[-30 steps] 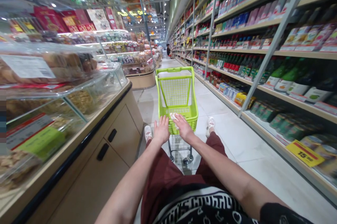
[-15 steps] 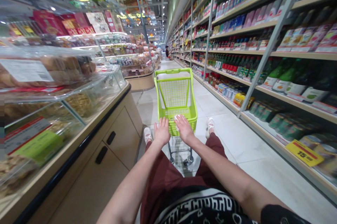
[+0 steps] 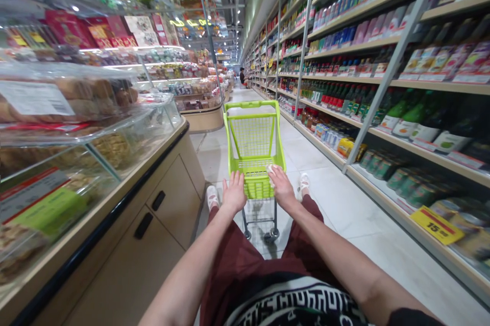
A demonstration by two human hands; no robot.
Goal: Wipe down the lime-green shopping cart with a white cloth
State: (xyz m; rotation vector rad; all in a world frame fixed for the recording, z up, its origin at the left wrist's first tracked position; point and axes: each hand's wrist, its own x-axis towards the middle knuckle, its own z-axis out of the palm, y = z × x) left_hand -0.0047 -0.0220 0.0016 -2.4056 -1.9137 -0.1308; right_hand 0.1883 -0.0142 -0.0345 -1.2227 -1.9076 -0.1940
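Observation:
A small lime-green shopping cart on grey legs stands in front of me. My left hand is at the left corner of its near rim, palm down, with the fingers stretched out and nothing seen in them. At the right corner of the same rim, my right hand presses a crumpled white tissue under its fingers. Most of the tissue is hidden by the hand. No goods show inside the basket.
A counter with packaged baked goods borders my left side. Tall shelves of bottles and cans line the right, with a yellow price tag low down. Farther along the tiled aisle is a person.
My right hand has slid to the right along the cart's near rim with the white tissue, from the middle to the corner. The left hand stays nearly in place.

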